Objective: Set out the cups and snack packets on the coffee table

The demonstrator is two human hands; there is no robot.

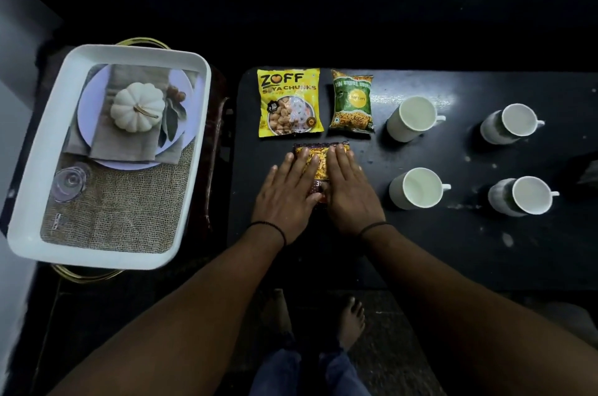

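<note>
On the black coffee table (437,250) lie a yellow soya chunks packet (289,103) and a green snack packet (352,101), side by side at the back. In front of them lies a dark brown packet (318,156). My left hand (286,192) and my right hand (351,192) press flat on it, fingers spread, covering most of it. Several white cups stand in a square to the right: back left cup (411,119), back right cup (511,124), front left cup (417,188), front right cup (524,196).
A white tray (29,234) with a printed pumpkin picture on its bottom sits on a stand to the left of the table. My bare foot (352,318) shows on the floor below the table's front edge. The surroundings are dark.
</note>
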